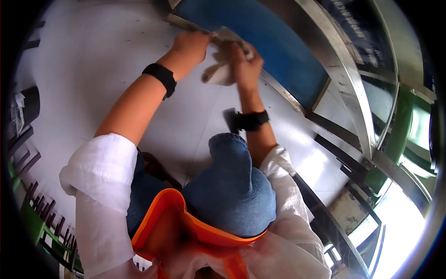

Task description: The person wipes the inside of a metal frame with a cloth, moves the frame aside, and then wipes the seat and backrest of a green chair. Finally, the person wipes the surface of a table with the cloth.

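In the head view, a light grey-beige cloth-like item (222,74), blurred and with darker patches, hangs between my two hands. My left hand (191,47) is closed in a pinch on its upper left edge. On the other side my right hand (247,65) grips the item, thumb and fingers pressed round it. Both wrists wear black bands. The item is held above the pale floor (102,56), beside a metal-edged blue panel (274,51).
A metal frame (344,69) curves along the right, with green tubing (400,125) beyond it. Dark racks with green parts (46,228) stand at the lower left, below a dark bin-like object (30,107). My denim-covered knees (232,186) are below my hands.
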`<action>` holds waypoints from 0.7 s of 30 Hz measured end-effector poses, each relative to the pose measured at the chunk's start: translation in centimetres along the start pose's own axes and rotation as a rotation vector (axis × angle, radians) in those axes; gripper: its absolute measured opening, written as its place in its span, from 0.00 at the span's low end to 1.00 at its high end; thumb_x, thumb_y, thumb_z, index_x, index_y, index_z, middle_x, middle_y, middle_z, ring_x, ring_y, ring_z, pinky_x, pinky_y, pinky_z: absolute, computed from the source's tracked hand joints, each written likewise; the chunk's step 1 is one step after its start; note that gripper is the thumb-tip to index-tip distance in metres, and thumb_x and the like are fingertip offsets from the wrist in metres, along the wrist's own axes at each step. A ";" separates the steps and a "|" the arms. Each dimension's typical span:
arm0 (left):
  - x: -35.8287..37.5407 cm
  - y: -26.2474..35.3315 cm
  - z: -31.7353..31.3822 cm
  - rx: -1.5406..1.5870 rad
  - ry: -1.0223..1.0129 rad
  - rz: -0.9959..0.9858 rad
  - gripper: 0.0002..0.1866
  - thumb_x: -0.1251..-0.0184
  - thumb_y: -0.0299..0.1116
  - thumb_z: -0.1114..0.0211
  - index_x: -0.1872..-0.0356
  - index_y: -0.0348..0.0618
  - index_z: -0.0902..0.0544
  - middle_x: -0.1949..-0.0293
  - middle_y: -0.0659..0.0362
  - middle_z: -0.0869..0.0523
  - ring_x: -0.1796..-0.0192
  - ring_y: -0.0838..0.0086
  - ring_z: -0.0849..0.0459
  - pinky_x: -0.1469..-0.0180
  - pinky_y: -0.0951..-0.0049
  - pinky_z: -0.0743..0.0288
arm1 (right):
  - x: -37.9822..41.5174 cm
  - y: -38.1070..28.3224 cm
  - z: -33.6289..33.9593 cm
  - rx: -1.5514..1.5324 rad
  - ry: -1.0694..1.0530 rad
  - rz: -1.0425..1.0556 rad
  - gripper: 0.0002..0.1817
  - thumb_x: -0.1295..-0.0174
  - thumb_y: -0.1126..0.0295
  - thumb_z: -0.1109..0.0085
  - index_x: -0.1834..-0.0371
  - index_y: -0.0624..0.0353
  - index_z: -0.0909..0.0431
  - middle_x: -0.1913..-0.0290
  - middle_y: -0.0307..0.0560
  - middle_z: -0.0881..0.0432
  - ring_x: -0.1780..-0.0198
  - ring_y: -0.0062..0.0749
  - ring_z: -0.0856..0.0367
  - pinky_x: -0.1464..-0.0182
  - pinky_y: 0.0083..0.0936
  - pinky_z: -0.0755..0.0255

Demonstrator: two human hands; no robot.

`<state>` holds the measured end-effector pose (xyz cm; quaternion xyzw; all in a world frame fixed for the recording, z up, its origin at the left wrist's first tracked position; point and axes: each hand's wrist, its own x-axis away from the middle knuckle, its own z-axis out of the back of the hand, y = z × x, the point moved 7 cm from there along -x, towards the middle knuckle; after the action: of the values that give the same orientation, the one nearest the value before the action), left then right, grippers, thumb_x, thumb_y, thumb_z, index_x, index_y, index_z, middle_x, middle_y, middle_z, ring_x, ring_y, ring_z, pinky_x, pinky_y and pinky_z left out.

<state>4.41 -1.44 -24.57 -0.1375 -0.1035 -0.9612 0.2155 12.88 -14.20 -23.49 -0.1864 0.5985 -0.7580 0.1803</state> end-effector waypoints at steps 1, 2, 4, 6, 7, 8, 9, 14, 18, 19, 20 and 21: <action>0.2 -1.3 0.7 0.069 0.062 0.049 0.24 0.44 0.27 0.46 0.42 0.48 0.27 0.58 0.53 0.18 0.57 0.61 0.19 0.58 0.64 0.24 | 0.1 -0.4 1.5 0.003 0.065 -0.009 0.16 0.45 0.65 0.40 0.62 0.69 0.21 0.69 0.46 0.18 0.65 0.23 0.25 0.60 0.23 0.29; 0.4 -2.6 1.4 0.141 0.127 0.092 0.23 0.43 0.27 0.48 0.43 0.51 0.27 0.56 0.54 0.18 0.56 0.61 0.20 0.56 0.63 0.25 | -0.2 -0.7 3.9 0.011 0.134 -0.017 0.17 0.46 0.63 0.39 0.63 0.69 0.21 0.69 0.49 0.17 0.64 0.22 0.24 0.60 0.25 0.28; 0.6 -5.3 0.9 0.191 0.169 0.125 0.27 0.46 0.25 0.50 0.41 0.52 0.28 0.56 0.53 0.17 0.55 0.60 0.19 0.55 0.64 0.25 | -1.7 2.6 10.5 0.063 0.287 0.042 0.20 0.47 0.61 0.38 0.63 0.70 0.22 0.66 0.54 0.17 0.63 0.29 0.20 0.59 0.28 0.27; 0.8 -7.2 1.0 0.171 0.199 0.128 0.30 0.46 0.24 0.51 0.39 0.59 0.31 0.54 0.55 0.18 0.52 0.61 0.20 0.55 0.66 0.25 | -2.7 3.7 17.2 0.652 0.415 0.224 0.19 0.48 0.61 0.39 0.61 0.68 0.22 0.64 0.58 0.19 0.62 0.43 0.19 0.58 0.33 0.27; 0.6 -8.1 0.4 0.129 0.193 0.132 0.32 0.44 0.23 0.52 0.37 0.64 0.35 0.55 0.56 0.18 0.53 0.62 0.20 0.55 0.66 0.26 | -2.9 4.4 19.3 0.792 0.389 0.192 0.19 0.48 0.62 0.40 0.60 0.67 0.23 0.63 0.58 0.20 0.61 0.48 0.21 0.58 0.36 0.28; 0.6 -8.2 0.6 0.129 0.188 0.131 0.32 0.44 0.23 0.52 0.37 0.64 0.35 0.55 0.56 0.18 0.53 0.62 0.20 0.55 0.66 0.26 | -2.8 5.2 20.4 0.933 0.361 0.157 0.18 0.49 0.62 0.41 0.59 0.65 0.24 0.63 0.58 0.21 0.60 0.53 0.22 0.57 0.38 0.29; 0.6 -8.5 0.3 0.185 0.063 0.166 0.33 0.44 0.24 0.52 0.35 0.66 0.39 0.58 0.55 0.18 0.56 0.62 0.19 0.57 0.66 0.26 | -2.4 5.8 20.5 0.935 0.360 0.152 0.18 0.49 0.62 0.41 0.59 0.65 0.24 0.63 0.58 0.21 0.60 0.53 0.22 0.57 0.38 0.29; 0.7 -8.4 -1.6 0.176 -0.146 0.183 0.43 0.42 0.23 0.50 0.31 0.74 0.58 0.78 0.55 0.25 0.75 0.68 0.25 0.65 0.66 0.28 | -3.0 4.8 15.1 0.965 0.293 0.114 0.13 0.46 0.61 0.42 0.63 0.57 0.23 0.62 0.51 0.21 0.59 0.49 0.23 0.58 0.38 0.29; 0.9 -7.6 -1.8 0.238 -0.196 0.256 0.45 0.43 0.24 0.49 0.31 0.74 0.63 0.74 0.53 0.21 0.71 0.65 0.21 0.63 0.66 0.27 | -2.7 1.1 3.4 0.854 0.146 0.520 0.10 0.46 0.62 0.42 0.64 0.53 0.22 0.64 0.46 0.21 0.61 0.44 0.22 0.61 0.36 0.27; 1.0 -7.5 -1.9 0.253 -0.225 0.283 0.45 0.44 0.24 0.49 0.31 0.73 0.63 0.69 0.52 0.18 0.68 0.64 0.19 0.61 0.67 0.26 | -2.4 0.2 0.5 0.855 0.044 0.564 0.10 0.47 0.63 0.41 0.64 0.53 0.21 0.64 0.45 0.21 0.61 0.42 0.22 0.61 0.35 0.27; 1.0 -7.4 -1.8 0.248 -0.224 0.287 0.45 0.44 0.24 0.49 0.31 0.73 0.63 0.69 0.52 0.18 0.68 0.64 0.19 0.61 0.67 0.26 | -2.0 -0.6 -1.7 0.854 -0.058 0.610 0.09 0.48 0.63 0.40 0.64 0.52 0.21 0.65 0.44 0.21 0.61 0.40 0.22 0.61 0.34 0.26; 1.0 -7.4 -1.9 0.230 -0.220 0.296 0.44 0.43 0.24 0.49 0.30 0.72 0.61 0.69 0.51 0.18 0.67 0.63 0.18 0.61 0.66 0.26 | -1.8 -1.2 -2.4 0.848 -0.059 0.611 0.09 0.48 0.63 0.40 0.64 0.52 0.21 0.65 0.44 0.21 0.61 0.40 0.22 0.61 0.34 0.26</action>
<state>-0.16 4.24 -27.09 -0.2297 -0.2141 -0.8801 0.3561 13.17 -11.02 -22.98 0.0649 0.2608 -0.8410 0.4696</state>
